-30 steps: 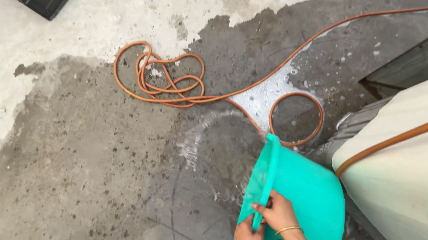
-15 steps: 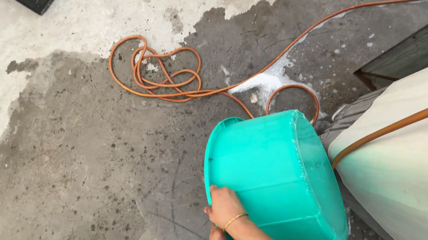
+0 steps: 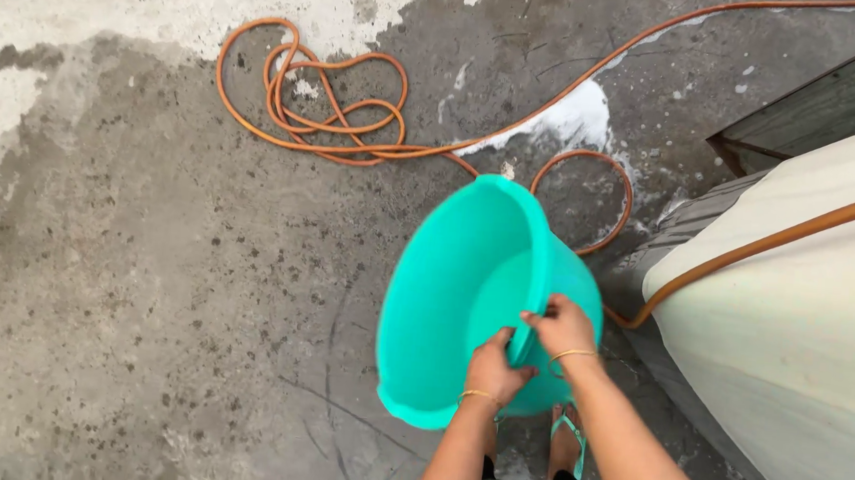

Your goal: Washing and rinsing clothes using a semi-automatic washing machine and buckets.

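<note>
A large turquoise plastic tub (image 3: 448, 302) hangs tilted in front of me, its open mouth facing up and to the left. Both hands grip its near rim side by side. My left hand (image 3: 495, 368) has its fingers over the rim's inner side. My right hand (image 3: 564, 327) pinches the rim from the outside. Each wrist carries a thin gold bangle. The tub looks empty inside. Below it I see my foot in a turquoise sandal (image 3: 568, 442).
An orange hose (image 3: 321, 112) lies coiled on the wet concrete floor (image 3: 144, 280), running on past a foam patch (image 3: 575, 115) to the upper right. A big cream-coloured object (image 3: 802, 336) with the hose over it fills the right side. A dark panel (image 3: 828, 108) stands behind it.
The tub went from upended, bottom toward me, to mouth-up and tilted. Both hands have come back onto its rim. The poured water has spread over the floor.
</note>
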